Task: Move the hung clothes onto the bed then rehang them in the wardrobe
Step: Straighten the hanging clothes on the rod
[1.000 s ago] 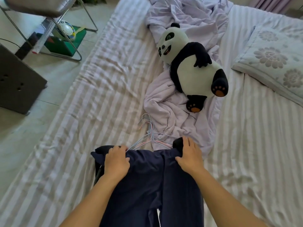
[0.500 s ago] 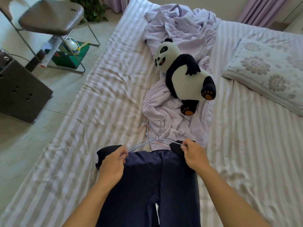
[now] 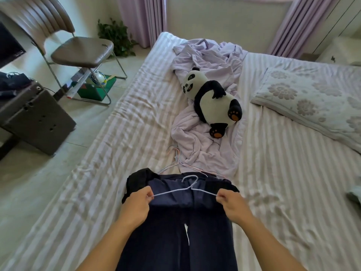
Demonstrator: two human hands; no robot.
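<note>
Navy trousers (image 3: 181, 227) lie flat on the striped bed (image 3: 117, 133), waistband toward the panda (image 3: 213, 102). My left hand (image 3: 136, 206) and right hand (image 3: 232, 206) each pinch one end of a thin pale wire hanger (image 3: 185, 189), fingers curled tight on it, held just over the waistband. Fabric looks soft, limp, moderately heavy; I expect it to sag and slide off smooth wire. Hanger is light and probably bends. Best grip: the shoulder ends, as now. More hangers (image 3: 176, 159) lie just beyond the waistband.
</note>
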